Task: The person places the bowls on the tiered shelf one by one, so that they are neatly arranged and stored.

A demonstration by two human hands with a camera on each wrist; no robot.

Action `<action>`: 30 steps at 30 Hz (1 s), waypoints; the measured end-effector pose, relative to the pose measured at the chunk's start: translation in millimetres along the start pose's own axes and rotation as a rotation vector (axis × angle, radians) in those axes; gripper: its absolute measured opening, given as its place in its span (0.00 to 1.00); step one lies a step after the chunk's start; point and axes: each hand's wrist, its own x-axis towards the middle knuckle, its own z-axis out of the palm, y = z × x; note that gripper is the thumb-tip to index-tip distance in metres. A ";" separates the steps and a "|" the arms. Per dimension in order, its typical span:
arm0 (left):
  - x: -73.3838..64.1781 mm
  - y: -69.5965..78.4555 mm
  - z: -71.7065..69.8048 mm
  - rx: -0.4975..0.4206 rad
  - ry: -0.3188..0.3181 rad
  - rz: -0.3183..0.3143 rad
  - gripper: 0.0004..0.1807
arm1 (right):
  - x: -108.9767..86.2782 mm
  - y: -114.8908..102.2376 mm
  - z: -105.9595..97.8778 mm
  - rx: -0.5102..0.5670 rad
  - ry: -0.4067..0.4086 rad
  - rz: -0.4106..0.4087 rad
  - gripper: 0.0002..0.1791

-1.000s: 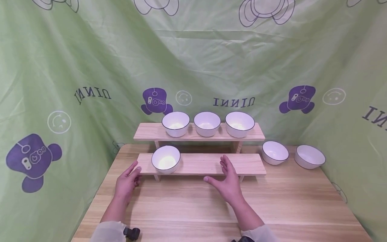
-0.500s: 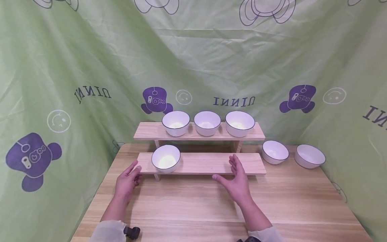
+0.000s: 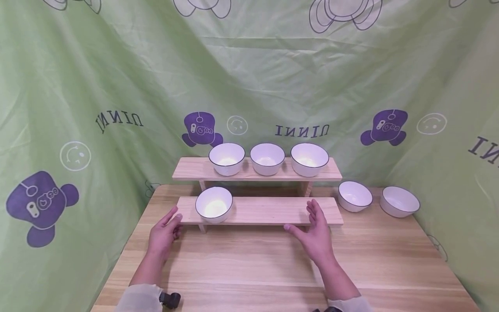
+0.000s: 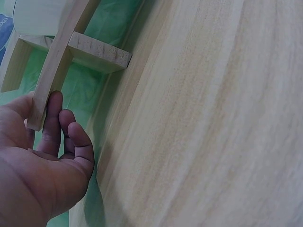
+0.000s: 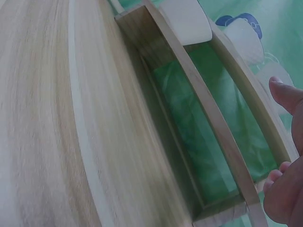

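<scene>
A two-tier wooden shelf stands on the table, with a lower board (image 3: 265,211) and an upper board (image 3: 186,170). My left hand (image 3: 161,236) pinches the left end of the lower board, its thumb above and fingers beneath, as the left wrist view shows. On that board's left part sits a white bowl (image 3: 214,205) with a dark rim. My right hand (image 3: 317,239) is held at the front of the lower board toward its right end, thumb spread from the straight fingers, nothing in it. In the right wrist view that hand (image 5: 289,156) is partly cut off.
Along the upper board stand three white bowls: a left one (image 3: 227,159), a middle one (image 3: 267,159) and a right one (image 3: 309,160). Two more, a nearer bowl (image 3: 354,196) and a farther bowl (image 3: 399,202), sit on the table (image 3: 253,268) to the shelf's right. Green cloth (image 3: 257,86) hangs behind and at both sides.
My right hand has moved steadily rightward along the front of the lower board, still with nothing in it. The left hand, the shelf and the bowls have stayed put.
</scene>
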 end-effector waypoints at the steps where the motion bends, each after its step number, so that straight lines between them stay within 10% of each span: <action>1: 0.2 0.1 0.0 -0.002 0.001 0.001 0.36 | -0.1 0.3 -1.4 -0.003 0.004 0.001 0.67; 30: -3.8 -2.5 -3.3 0.047 -0.022 0.015 0.38 | 9.0 10.4 -61.7 -0.139 0.122 0.058 0.67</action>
